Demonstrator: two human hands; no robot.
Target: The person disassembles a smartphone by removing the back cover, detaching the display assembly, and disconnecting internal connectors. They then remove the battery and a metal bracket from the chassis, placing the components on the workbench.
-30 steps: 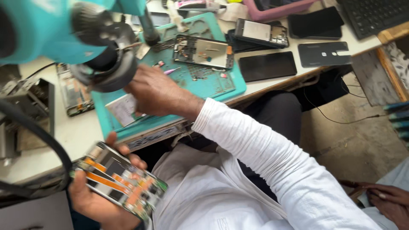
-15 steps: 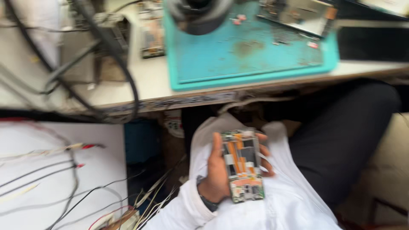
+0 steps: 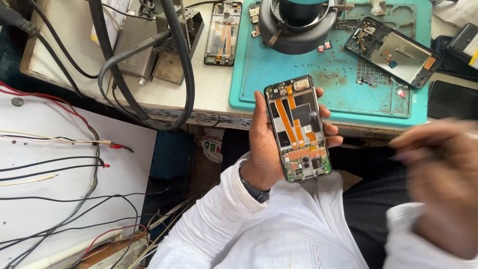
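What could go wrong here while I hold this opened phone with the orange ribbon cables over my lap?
The left hand grips the opened black phone with orange ribbon cables by its edges, off the bench, so a slip could drop it to the floor. The right hand is blurred in motion nearby and might knock it. Tiny loose screws lie scattered on the turquoise work mat; a sleeve could sweep them away.

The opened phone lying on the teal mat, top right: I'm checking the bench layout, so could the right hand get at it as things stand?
Probably yes. The right hand is blurred, seemingly empty, below the teal mat; nothing lies between it and the second opened phone. The left hand holds the opened phone well aside.
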